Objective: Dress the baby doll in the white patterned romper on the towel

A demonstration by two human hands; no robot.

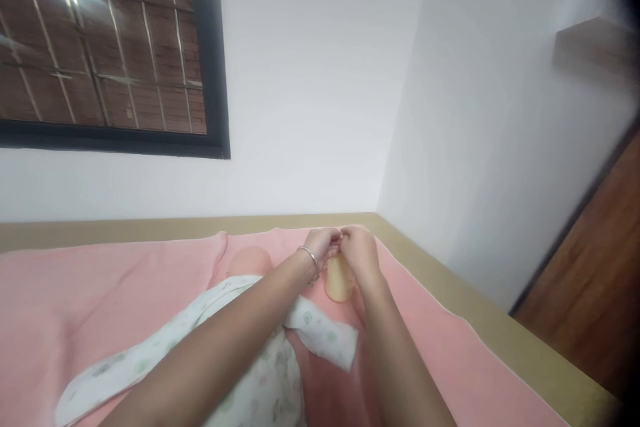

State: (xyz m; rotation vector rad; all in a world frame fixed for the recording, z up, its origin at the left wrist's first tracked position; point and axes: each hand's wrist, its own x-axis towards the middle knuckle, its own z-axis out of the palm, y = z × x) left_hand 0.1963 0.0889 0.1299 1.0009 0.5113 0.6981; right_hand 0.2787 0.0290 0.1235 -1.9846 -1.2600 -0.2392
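At the far part of the pink blanket, my left hand (323, 248), with a silver bracelet at the wrist, and my right hand (362, 250) meet with fingers closed. Under their fingertips is the top of a yellowish translucent bottle (339, 283), its rounded lower part showing between the wrists. What exactly the fingertips pinch at the top is too small and blurred to make out. Left of the bottle lies a baby doll; its head (250, 261) is bare, and its white garment (270, 373) has a pale print. My left forearm crosses over the doll and hides part of it.
The pink blanket (150, 280) covers a bed or table with a tan edge (450, 277). White walls (320, 80) rise behind and to the right. A dark-framed window (217, 80) with bars is at upper left, and a brown wooden panel (595, 280) stands at right.
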